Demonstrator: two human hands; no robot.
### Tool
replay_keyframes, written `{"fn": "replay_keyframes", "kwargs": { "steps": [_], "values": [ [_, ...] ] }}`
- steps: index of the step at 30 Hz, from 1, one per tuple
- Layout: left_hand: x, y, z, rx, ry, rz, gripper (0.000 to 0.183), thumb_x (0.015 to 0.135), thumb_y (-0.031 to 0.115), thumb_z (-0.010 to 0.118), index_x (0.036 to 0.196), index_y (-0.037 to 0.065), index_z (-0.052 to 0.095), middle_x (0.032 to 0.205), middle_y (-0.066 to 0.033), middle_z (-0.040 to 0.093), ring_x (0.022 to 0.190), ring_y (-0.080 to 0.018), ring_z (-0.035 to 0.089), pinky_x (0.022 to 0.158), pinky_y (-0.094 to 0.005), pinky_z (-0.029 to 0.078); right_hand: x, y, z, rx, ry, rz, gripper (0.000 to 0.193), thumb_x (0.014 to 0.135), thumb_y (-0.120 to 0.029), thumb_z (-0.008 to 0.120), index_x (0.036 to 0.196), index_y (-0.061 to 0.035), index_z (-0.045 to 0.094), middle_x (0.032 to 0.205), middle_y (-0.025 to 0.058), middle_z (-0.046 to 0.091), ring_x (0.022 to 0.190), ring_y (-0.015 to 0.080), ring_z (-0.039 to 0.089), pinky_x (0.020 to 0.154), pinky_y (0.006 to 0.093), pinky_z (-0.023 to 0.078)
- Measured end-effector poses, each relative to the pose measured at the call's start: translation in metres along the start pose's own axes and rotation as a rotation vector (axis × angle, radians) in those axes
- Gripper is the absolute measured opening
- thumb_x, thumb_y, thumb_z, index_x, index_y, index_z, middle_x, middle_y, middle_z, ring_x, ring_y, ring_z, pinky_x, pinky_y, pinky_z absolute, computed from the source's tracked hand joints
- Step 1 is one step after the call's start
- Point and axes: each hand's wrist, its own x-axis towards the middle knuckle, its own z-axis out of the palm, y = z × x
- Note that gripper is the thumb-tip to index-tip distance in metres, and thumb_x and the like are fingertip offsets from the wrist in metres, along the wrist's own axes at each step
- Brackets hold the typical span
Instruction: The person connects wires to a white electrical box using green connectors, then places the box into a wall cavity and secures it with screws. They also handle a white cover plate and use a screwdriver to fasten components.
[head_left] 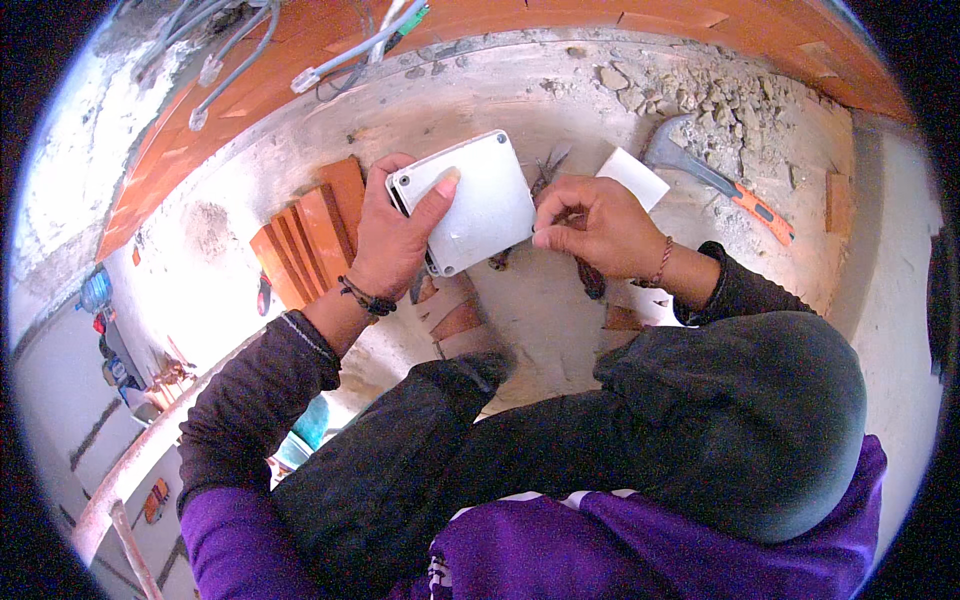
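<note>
Gripping a white square box (478, 205), the left hand (395, 240) fingers clamp it; right hand (600, 228) fingers pinch its edge.

Rough grey concrete floor (520, 100) underfoot, dusty, with a rubble heap (700, 95) at upper right. Red brick wall (560, 18) curves along the top, grey cables (240, 50) dangling at its left. Bright daylight throughout.

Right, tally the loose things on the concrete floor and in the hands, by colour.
White: 2, the square box cover gripped by the left hand, and a flat white piece beyond the right hand.
Orange-handled: 1, the hammer.
Terracotta: 1, the stack of tile pieces.
Total: 4
</note>
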Motion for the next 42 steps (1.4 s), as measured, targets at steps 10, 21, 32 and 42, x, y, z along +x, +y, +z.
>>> {"fn": "replay_keyframes", "kwargs": {
  "steps": [10, 21, 32, 42],
  "values": [
    [0.073, 0.029, 0.024, -0.170, -0.063, 0.228, 0.069, 0.085, 0.052, 0.072, 0.120, -0.002, 0.047, 0.104, -0.0088, 0.061, 0.092, -0.0171, 0.061, 0.081, -0.0330, 0.051, 0.035, -0.008, -0.061, 0.260, 0.108, 0.135, 0.016, 0.088, -0.019, 0.074, 0.084, -0.0050, 0.066, 0.079, 0.0017, 0.067, 0.071, 0.0095, 0.064, 0.065, 0.0239, 0.053],
    [0.081, 0.058, 0.045, -0.355, -0.172, 0.222, 0.049, 0.095, 0.037, 0.063, 0.125, 0.000, 0.051, 0.114, -0.0079, 0.064, 0.099, -0.0171, 0.065, 0.085, -0.0302, 0.054, 0.026, -0.025, -0.077, 0.261, 0.259, 0.129, 0.018, 0.092, -0.025, 0.070, 0.089, -0.0087, 0.063, 0.078, -0.0021, 0.063, 0.071, 0.0060, 0.062, 0.065, 0.0206, 0.052],
    [0.094, 0.011, 0.046, -0.343, -0.101, 0.132, 0.060, 0.097, 0.055, 0.051, 0.124, 0.001, 0.049, 0.108, -0.0080, 0.057, 0.103, -0.0155, 0.052, 0.094, -0.0322, 0.043, 0.026, -0.027, -0.084, 0.337, 0.308, 0.021, 0.023, 0.089, -0.022, 0.072, 0.076, -0.0064, 0.061, 0.076, -0.0006, 0.063, 0.067, 0.0082, 0.060, 0.060, 0.0235, 0.051],
    [0.112, -0.117, -0.007, -0.481, -0.007, -0.230, 0.063, 0.100, 0.058, 0.036, 0.135, 0.006, 0.040, 0.123, -0.0154, 0.053, 0.121, -0.0274, 0.049, 0.103, -0.0433, 0.039, -0.034, 0.015, -0.098, 0.270, 0.274, 0.028, 0.008, 0.091, -0.007, 0.067, 0.087, -0.0051, 0.060, 0.083, -0.0003, 0.060, 0.081, 0.0104, 0.060, 0.072, 0.0288, 0.057]
  ]
}}
